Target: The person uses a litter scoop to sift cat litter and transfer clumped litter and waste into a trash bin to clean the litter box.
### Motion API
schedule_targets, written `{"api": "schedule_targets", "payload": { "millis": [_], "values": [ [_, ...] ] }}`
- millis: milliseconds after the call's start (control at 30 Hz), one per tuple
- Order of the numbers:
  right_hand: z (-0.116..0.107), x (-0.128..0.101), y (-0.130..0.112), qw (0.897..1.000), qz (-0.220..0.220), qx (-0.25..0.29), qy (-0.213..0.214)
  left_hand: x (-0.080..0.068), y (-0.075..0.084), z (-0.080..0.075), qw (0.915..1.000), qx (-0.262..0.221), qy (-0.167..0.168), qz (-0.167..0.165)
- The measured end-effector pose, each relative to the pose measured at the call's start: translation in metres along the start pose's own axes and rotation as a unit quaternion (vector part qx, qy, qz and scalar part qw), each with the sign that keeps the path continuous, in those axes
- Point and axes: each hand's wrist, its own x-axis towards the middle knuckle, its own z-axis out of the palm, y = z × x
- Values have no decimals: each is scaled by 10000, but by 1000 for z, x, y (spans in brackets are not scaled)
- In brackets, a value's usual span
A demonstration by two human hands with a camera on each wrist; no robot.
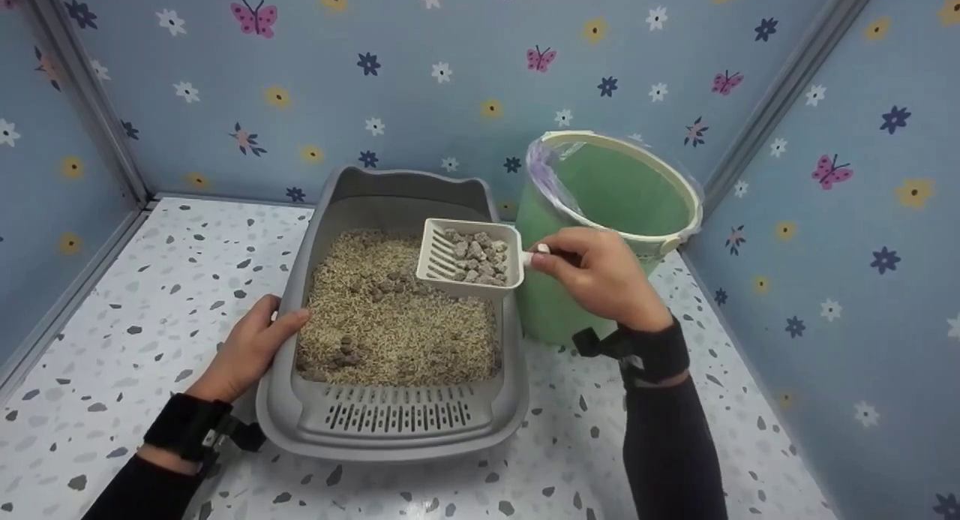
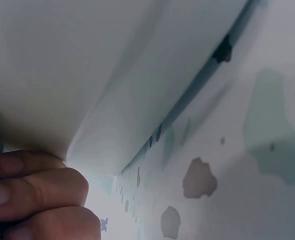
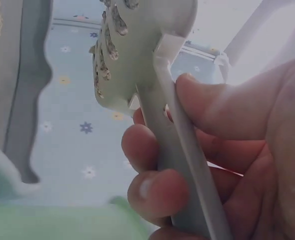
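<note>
My right hand (image 1: 604, 272) grips the handle of a white slotted litter scoop (image 1: 517, 238). Greyish clumps (image 1: 480, 259) fill much of its bowl, held above the right edge of a grey litter box (image 1: 394, 439). From the right wrist camera, the fingers (image 3: 157, 192) wrap round the handle and the thumb lies along it. At the box's left side my left hand (image 1: 244, 347) holds the rim, its thumb over the edge and its curled fingers (image 2: 42, 195) against the outer wall. Tan pellet litter (image 1: 405, 332) with several darker clumps lies inside the box.
Behind and right of the litter box stands a green bin (image 1: 551, 280) with a clear liner (image 1: 551, 176) over its cream rim. Flower-patterned wall panels (image 1: 450, 47) close in the back and both sides. The floor (image 1: 157, 280) is white with grey speckles.
</note>
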Motion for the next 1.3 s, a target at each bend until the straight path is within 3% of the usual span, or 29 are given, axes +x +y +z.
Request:
{"api": "schedule_targets", "payload": {
  "millis": [367,600,867,1133,1300],
  "values": [
    [-79,24,-10,9921,981,-631,458,-1,0,1,9998,-182,-48,-8],
    [-108,32,15,9837,1440,-837,671,0,-1,1,9999,-129,-12,75],
    [-129,29,44,9661,2067,-1330,784,0,1,2,9997,-241,-35,28],
    [-136,30,65,9471,2374,-2145,236,0,0,2,9994,-342,-55,5],
    [-133,31,72,9387,2169,-2670,-216,0,0,1,9996,-264,-27,41]
  ]
}}
